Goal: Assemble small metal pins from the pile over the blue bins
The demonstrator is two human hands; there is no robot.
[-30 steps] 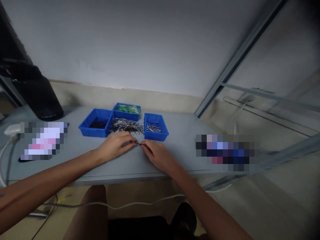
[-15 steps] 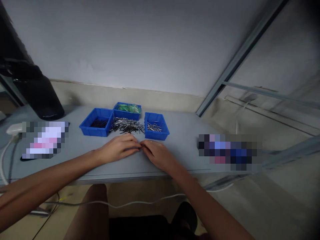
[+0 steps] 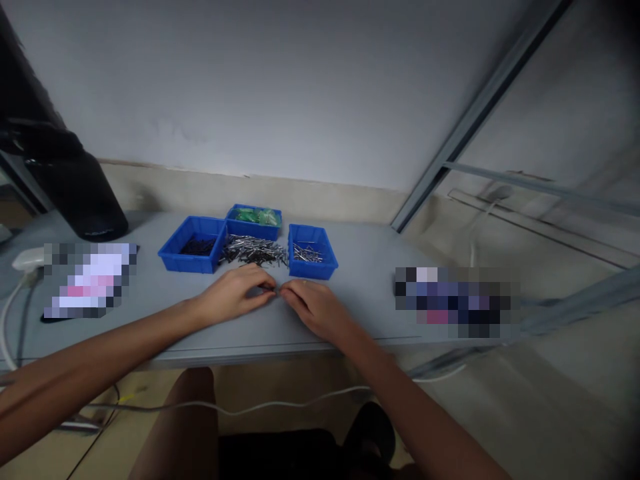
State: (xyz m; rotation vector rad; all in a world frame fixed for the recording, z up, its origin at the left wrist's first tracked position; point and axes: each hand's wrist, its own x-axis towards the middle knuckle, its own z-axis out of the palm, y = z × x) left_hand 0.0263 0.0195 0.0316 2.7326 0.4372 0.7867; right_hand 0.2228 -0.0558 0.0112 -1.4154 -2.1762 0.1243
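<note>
My left hand is closed in a pinch just in front of a loose pile of thin metal pins, some silvery, some dark. Facing it, my right hand is pinched too, its fingertips almost meeting the left ones. Whatever lies between the fingertips is too small to make out. Behind the hands, a blue bin on the left holds dark pins. Another blue bin on the right contains silvery pins. A third blue bin at the back has green, plastic-wrapped contents.
On the grey table, a black bottle stands at the back left, near a blurred-out phone-like device and a white plug. At right lies a pixelated object. A white cable hangs below the table edge.
The fingertips of my two hands have drawn slightly apart, and a gap shows between my left thumb and fingers. The bins and the pile look unchanged.
</note>
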